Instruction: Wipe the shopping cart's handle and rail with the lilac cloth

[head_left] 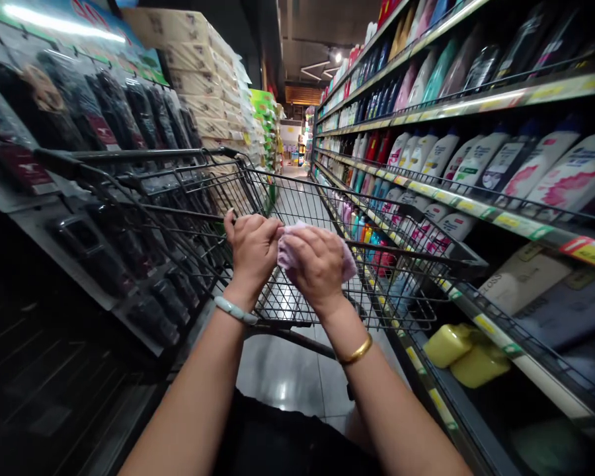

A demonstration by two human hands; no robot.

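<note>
A black wire shopping cart (pixel 406 250) stands directly in front of me. My left hand (pixel 252 246) is closed around the near rail of its basket, with the thumb side towards my right hand. Beside it, my right hand (pixel 318 263) is closed on a pale lilac cloth (pixel 286 255). The cloth is bunched over the same rail and shows on both sides of the fingers. The two hands nearly touch. Much of the rail under them is hidden. Through the wire mesh, floor tiles are visible.
Shelves (pixel 525 228) of shampoo bottles (pixel 480 158) line the right, close to the cart. Yellow bottles (pixel 478 357) are on the lower shelf. At left hang dark packaged goods (pixel 114 109), with stacked wrapped packs (pixel 193 73) beyond. A tiled aisle floor (pixel 282 373) runs ahead.
</note>
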